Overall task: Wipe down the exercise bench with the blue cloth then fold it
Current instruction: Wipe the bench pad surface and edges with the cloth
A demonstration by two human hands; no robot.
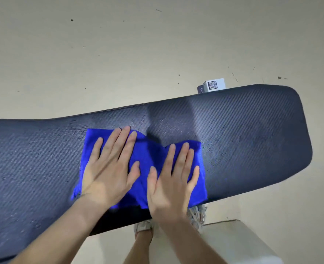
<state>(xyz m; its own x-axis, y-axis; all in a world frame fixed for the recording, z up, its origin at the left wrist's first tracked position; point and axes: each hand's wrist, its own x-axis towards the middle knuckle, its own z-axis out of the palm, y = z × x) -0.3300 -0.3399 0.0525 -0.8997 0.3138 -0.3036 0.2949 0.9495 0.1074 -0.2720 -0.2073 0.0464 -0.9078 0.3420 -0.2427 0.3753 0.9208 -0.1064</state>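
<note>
on the ribbed dark bench [252,130], flat left hand [107,168] and right hand [171,180] press plush blue cloth [144,153].

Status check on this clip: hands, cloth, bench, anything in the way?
Left hand and right hand both flat, pressing the blue cloth. Cloth spread on the bench, near edge overhanging. Small white box beyond the far edge, not in the way.

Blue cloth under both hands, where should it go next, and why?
Probably slide the blue cloth sideways along the bench, toward its rounded end. The left hand and right hand both press flat on the cloth, which lies spread out and covers only the bench's middle, so the wiping looks unfinished.
</note>
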